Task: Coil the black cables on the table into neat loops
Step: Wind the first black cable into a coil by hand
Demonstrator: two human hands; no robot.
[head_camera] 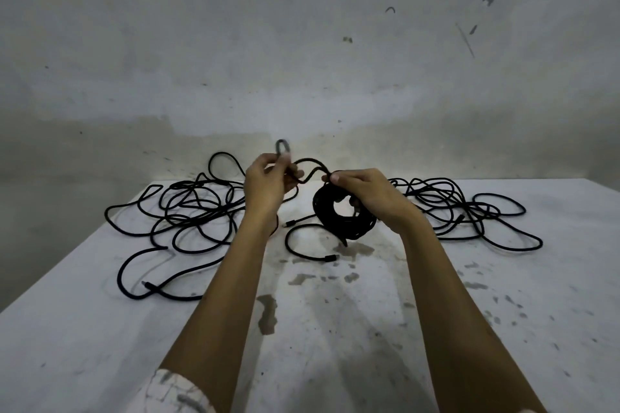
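My right hand (364, 193) holds a tight coil of black cable (327, 218) upright above the table (335, 329), fingers through its hole. From the coil's top, a free stretch of the same cable (310, 164) arcs over to my left hand (265, 184), which pinches it with a small bent end sticking up above the fingers. A loose tail with a plug (330, 257) curls on the table below the coil. A tangled black cable (188, 214) sprawls on the left, another tangle (463, 211) on the right.
The white table is stained and scuffed, with dark blotches (267, 312) in the near middle. A grey marked wall (302, 43) rises just behind the far edge. The table's left edge drops off diagonally near the left tangle.
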